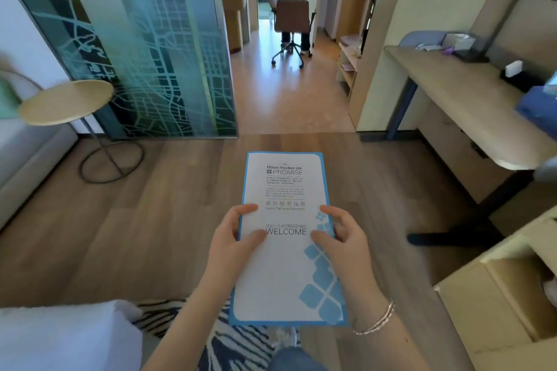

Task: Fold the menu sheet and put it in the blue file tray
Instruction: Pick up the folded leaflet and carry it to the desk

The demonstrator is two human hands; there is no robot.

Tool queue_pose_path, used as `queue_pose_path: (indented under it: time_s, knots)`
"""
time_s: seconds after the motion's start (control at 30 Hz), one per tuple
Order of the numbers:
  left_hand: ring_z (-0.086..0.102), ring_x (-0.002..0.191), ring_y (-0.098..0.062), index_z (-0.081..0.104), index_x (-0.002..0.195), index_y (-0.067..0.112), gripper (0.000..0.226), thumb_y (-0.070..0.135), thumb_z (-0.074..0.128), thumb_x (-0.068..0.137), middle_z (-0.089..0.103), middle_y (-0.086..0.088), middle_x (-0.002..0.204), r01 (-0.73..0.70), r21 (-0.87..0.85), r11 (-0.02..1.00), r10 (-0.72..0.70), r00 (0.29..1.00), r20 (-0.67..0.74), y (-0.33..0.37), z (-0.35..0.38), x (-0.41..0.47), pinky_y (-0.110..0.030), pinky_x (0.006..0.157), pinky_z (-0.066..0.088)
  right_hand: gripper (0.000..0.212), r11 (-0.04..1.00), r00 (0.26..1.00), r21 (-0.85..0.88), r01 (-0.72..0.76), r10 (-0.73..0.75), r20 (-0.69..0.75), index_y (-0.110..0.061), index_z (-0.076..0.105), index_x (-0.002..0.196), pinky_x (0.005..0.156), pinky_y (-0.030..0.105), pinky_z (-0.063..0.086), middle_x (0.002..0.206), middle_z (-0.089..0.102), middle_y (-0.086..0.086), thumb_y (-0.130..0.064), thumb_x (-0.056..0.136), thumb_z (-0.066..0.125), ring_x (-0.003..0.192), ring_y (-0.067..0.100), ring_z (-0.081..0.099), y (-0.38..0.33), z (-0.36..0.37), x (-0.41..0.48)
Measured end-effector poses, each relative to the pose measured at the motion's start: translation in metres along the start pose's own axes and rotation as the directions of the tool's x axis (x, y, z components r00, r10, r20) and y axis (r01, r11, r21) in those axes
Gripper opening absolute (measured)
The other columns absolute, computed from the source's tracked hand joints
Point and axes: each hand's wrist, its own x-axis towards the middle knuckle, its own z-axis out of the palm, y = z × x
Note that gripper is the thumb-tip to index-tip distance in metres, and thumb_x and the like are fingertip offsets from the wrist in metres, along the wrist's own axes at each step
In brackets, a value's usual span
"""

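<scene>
- Two hands hold the menu sheet [286, 238] in mid-air above the wooden floor [120, 235]; nothing carries the sheet but the hands.
- Left hand [232, 241]: grips the sheet's left long edge; thumb lies flat on the printed face beside the word "WELCOME", and the fingers [241, 210] curl over the edge, pinching the paper.
- Right hand [343, 241]: grips the right long edge at the same height; thumb on the face, index finger bent over the blue tile pattern; the remaining fingers are hidden behind the sheet. A bracelet [376, 321] circles this wrist.
- Sheet: tall, narrow, white with a blue border, printed face up, top end pointing away from the person.
- Bench [452, 93]: along the right wall, well apart from the sheet. A blue object [535, 108] at its near right edge is possibly the file tray, but it is cut off by the frame.
- Background: a seated person on a swivel chair [291, 24] in the far doorway; a round side table [66, 101] at left.
</scene>
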Motion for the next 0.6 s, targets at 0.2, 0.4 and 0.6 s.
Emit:
queue_pose_path:
  time_s: [0.2,0.4,0.6]
  knots:
    - [0.071,0.082,-0.016,0.061,0.111,0.023,0.04,0.001,0.071,0.078,0.074,0.001,0.096,-0.057,0.008,0.998,0.057,0.998,0.005,0.059,0.029,0.168,-0.031,0.067,0.059,0.04,0.999,0.999,0.0,0.044,-0.044,0.018,-0.014,0.063,0.114,0.063,0.033,0.06,0.091,0.078,0.01,0.012,0.084,0.065,0.074,0.023,0.072,-0.048,0.027,0.174]
    - [0.071,0.083,-0.019,0.061,0.107,0.026,0.041,0.01,0.071,0.071,0.073,-0.001,0.099,-0.03,0.013,0.999,0.03,1.0,0.008,0.072,0.054,0.303,-0.039,0.071,0.06,0.04,1.0,1.0,0.001,0.013,-0.013,-0.009,-0.014,0.062,0.115,0.064,0.033,0.06,0.091,0.079,0.009,0.011,0.084,0.065,0.076,0.023,0.073,-0.058,0.046,0.306]
    - [0.07,0.082,-0.022,0.061,0.109,0.02,0.04,-0.005,0.069,0.08,0.074,-0.005,0.099,-0.023,0.024,0.999,0.019,0.992,0.126,0.069,0.083,0.456,-0.038,0.069,0.06,0.039,1.0,0.991,0.021,0.005,-0.002,-0.131,-0.019,0.062,0.114,0.074,0.05,0.06,0.095,0.078,0.013,0.008,0.085,0.065,0.084,0.036,0.073,-0.051,0.064,0.436]
